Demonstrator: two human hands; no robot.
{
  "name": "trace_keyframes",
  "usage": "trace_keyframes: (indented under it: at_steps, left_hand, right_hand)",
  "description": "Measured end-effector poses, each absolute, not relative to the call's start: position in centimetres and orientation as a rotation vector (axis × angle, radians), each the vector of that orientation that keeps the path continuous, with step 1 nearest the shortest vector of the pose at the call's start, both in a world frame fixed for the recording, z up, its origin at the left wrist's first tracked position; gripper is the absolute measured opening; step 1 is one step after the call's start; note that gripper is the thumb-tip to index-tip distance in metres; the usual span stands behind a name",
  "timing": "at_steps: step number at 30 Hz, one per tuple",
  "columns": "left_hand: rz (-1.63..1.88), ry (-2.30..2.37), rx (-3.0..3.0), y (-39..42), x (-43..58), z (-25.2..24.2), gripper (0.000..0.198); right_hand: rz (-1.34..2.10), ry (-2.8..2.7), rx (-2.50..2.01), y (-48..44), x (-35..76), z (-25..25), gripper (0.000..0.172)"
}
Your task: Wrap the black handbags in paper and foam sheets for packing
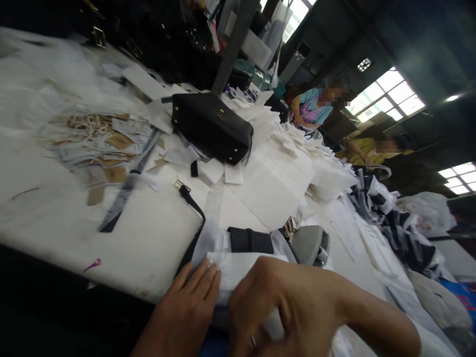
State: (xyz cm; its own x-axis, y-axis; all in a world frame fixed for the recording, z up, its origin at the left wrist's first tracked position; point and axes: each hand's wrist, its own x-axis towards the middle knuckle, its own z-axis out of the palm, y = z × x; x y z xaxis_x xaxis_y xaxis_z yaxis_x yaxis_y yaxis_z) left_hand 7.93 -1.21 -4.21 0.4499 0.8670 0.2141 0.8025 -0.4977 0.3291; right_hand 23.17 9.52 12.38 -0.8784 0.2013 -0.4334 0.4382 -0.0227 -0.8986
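Note:
My left hand (189,302) lies flat with its fingers stretched out, pressing on white wrapping paper (241,263). Under and beside that paper is a black strap (195,208) with a gold buckle, running up from near my left fingertips. A black banded piece (251,241), partly covered in white wrap, lies just beyond both hands. Over the front of the paper my right hand (282,302) is bent, its fingers curled and pointing down. What it pinches, if anything, is hidden at the bottom edge. A grey tape dispenser (308,244) stands just past my right hand.
A black handbag (211,126) rests further back beside stacked white paper sheets (275,168). Paper tags with strings (107,144) and a wrapped strap (130,183) lie left. A metal post (236,42) rises behind. Two people (314,106) work farther off.

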Motion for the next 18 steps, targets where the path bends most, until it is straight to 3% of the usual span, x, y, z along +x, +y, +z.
trace_keyframes:
  at_steps: [3, 6, 18]
  left_hand:
    - [0.529, 1.447, 2.521, -1.4, 7.8, -4.1, 0.053]
    - [0.516, 1.485, 2.493, -1.5, 7.7, -3.8, 0.058]
    - [0.542, 1.545, 2.514, -1.3, 7.9, -3.5, 0.058]
  right_hand:
    - [-1.428, 2.355, 0.594, 12.1, 22.7, 9.8, 0.015]
    - [-1.096, 2.432, 0.496, 14.2, 22.3, 7.3, 0.011]
    - [-0.591, 2.282, 0.243, 16.9, 18.4, 5.3, 0.007]
